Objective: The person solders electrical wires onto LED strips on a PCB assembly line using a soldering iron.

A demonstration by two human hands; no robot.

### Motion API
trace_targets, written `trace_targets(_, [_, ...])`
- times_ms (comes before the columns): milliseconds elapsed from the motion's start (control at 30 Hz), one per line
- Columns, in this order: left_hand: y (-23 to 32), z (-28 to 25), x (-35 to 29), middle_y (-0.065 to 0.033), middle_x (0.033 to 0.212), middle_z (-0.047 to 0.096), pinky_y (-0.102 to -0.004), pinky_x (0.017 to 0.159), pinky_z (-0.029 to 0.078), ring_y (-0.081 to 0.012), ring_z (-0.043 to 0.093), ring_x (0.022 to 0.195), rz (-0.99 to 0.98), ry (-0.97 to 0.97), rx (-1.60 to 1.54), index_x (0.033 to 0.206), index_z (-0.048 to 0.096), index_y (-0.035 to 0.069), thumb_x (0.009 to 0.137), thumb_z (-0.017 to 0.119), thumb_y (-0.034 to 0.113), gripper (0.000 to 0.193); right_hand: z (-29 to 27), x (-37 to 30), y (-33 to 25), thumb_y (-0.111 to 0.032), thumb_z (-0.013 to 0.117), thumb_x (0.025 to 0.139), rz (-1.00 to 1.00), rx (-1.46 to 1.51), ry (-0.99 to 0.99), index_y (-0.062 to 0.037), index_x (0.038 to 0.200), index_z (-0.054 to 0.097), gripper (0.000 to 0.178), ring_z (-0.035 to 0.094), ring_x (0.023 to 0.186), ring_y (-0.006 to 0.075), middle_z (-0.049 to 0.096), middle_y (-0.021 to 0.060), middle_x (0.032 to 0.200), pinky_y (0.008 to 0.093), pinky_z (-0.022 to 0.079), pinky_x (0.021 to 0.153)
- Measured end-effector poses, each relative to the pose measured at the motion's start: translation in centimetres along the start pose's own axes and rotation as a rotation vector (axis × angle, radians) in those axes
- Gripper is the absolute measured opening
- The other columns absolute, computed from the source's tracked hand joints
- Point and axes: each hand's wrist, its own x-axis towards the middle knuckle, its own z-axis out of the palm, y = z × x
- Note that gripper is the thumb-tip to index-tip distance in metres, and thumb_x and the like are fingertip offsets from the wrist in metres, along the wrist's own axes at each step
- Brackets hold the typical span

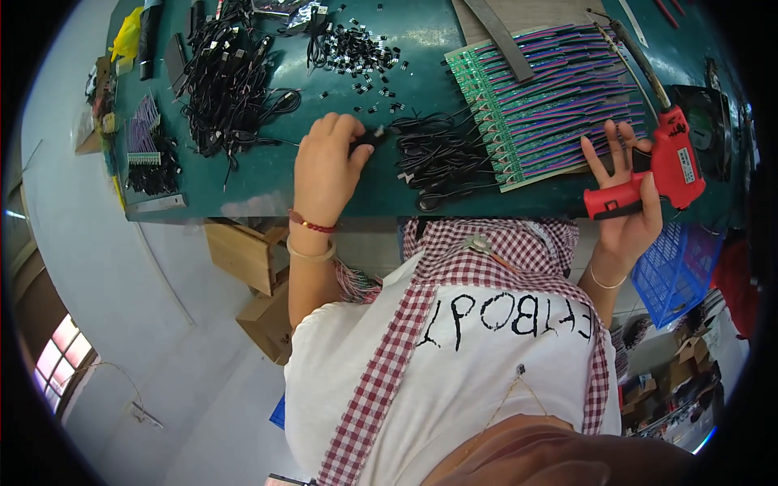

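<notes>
My left hand (328,158) is over the green table with its fingers curled and thumb and forefinger together. Between them sits a small black connector (367,142) with a light tip, partly hidden by the fingers. On the right, my right hand (624,182) holds a red soldering gun (679,162) by its handle, several fingers stretched out. The gun's long metal nozzle points away to the far side. Between the hands lies a row of green circuit boards (486,121) with purple and blue wires, and black cables (442,154) run from its left edge.
Bundled black cables (219,89) heap up on the left of the table (267,182). Small black parts (361,49) are scattered at the back. A grey metal bar (498,36) rests across the boards. Finished-looking wired boards (144,158) lie far left. A blue crate (673,271) stands below right.
</notes>
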Motion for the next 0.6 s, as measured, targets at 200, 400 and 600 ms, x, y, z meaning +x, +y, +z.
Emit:
trace_targets(200, [3.7,-3.2,1.8,-0.0079,0.09,0.055,-0.0252,0.064,0.051,-0.0126,0.055,0.076,-0.16,0.347,-1.095,0.103,0.046,0.0,0.079,0.06,-0.003,0.028,1.0,-0.5,-0.4,-0.014,0.05,0.089,0.005,-0.073,0.002,-0.0003,0.119,0.042,0.035,0.045,0.117,0.0335,0.049,0.021,0.117,0.0573,0.035,0.098])
trace_targets(400, [10.9,1.2,2.6,-0.0101,0.093,0.049,-0.0348,0.073,0.056,-0.0178,0.054,0.087,-0.047,0.153,-1.759,0.094,0.043,0.001,0.083,0.054,-0.005,0.016,6.8,-1.0,2.2,0.0,0.057,0.08,0.027,-0.472,0.003,-0.001,0.119,0.041,0.042,0.057,0.101,0.0274,0.057,0.02,0.108,0.0404,0.046,0.089])
trace_targets(600, [11.1,2.0,1.9,-0.0096,0.095,0.05,-0.0347,0.077,0.054,-0.0173,0.054,0.09,-0.136,0.109,-1.626,0.095,0.044,0.001,0.083,0.051,-0.005,0.015,6.9,-0.3,2.5,0.007,0.06,0.076,-0.047,-0.807,-0.046,0.0015,0.118,0.043,0.046,0.058,0.086,0.0174,0.06,0.0109,0.09,0.0299,0.046,0.078])
